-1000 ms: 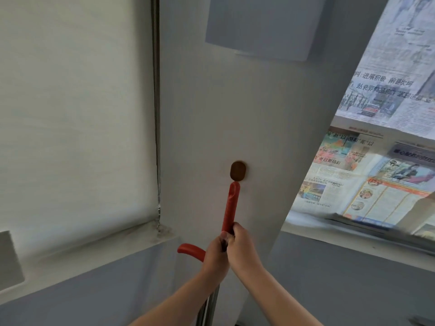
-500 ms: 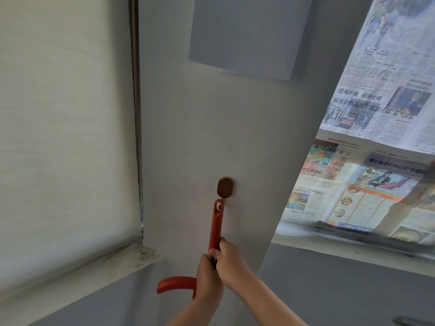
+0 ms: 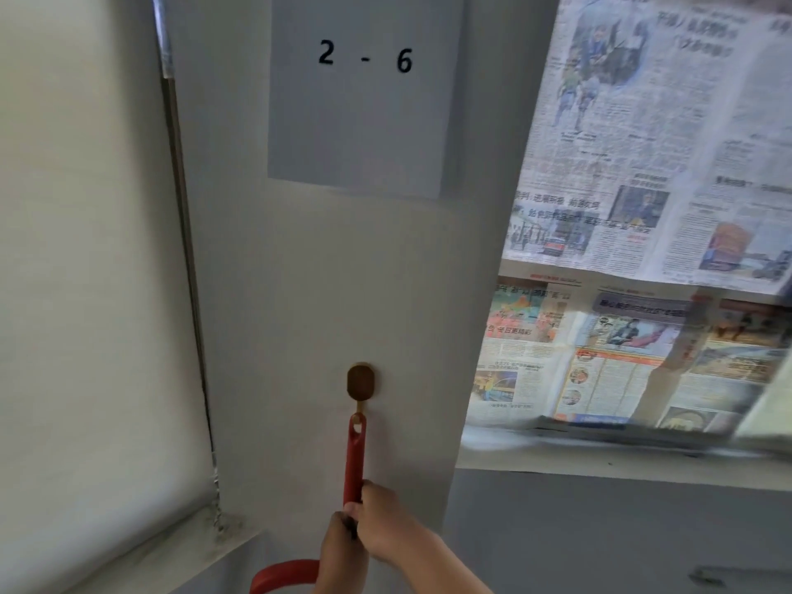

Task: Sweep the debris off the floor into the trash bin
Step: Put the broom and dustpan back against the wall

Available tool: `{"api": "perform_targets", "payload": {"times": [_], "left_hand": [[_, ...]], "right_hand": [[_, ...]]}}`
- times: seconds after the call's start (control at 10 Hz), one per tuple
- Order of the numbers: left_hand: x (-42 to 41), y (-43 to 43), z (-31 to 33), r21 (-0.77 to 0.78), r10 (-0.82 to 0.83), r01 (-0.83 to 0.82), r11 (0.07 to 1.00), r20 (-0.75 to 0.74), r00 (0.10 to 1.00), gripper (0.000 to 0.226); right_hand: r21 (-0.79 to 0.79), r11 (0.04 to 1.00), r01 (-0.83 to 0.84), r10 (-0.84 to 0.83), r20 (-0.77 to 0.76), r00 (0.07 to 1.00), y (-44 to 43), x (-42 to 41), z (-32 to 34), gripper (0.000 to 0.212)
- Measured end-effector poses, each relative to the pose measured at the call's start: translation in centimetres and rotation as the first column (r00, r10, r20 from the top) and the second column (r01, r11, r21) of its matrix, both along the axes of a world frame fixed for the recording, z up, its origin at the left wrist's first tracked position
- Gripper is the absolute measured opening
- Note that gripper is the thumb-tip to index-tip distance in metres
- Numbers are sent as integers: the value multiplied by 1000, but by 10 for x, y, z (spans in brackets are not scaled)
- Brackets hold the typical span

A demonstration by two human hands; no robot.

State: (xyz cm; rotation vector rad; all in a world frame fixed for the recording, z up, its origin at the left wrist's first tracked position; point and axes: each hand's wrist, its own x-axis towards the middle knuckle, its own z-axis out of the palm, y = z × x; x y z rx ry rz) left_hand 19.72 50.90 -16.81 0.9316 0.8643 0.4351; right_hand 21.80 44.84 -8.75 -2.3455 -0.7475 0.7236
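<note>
While both hands grip the red handle, the right hand above and the left hand below, its eyelet sits at the brown wall hook. Tool handling, I judge; floor and trash bin are unseen. Next needs a careful lift.

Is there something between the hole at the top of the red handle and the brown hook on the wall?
Nothing visible. The red handle, gripped by both the right hand and left hand, has its hole right at the small prong under the brown wall hook; only bare wall surrounds it.
</note>
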Motion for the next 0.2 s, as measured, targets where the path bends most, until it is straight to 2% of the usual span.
{"api": "perform_targets", "payload": {"times": [0.1,0.2], "left_hand": [[-9,-5,4,100,-58,67,993,-83,995,29],[-28,-21,30,2,113,-113,994,-81,990,13]], "right_hand": [[-46,999,-13,12,-27,1000,-8,-1,4,39],[-54,998,-25,23,-35,999,-21,-4,11,21]]}}
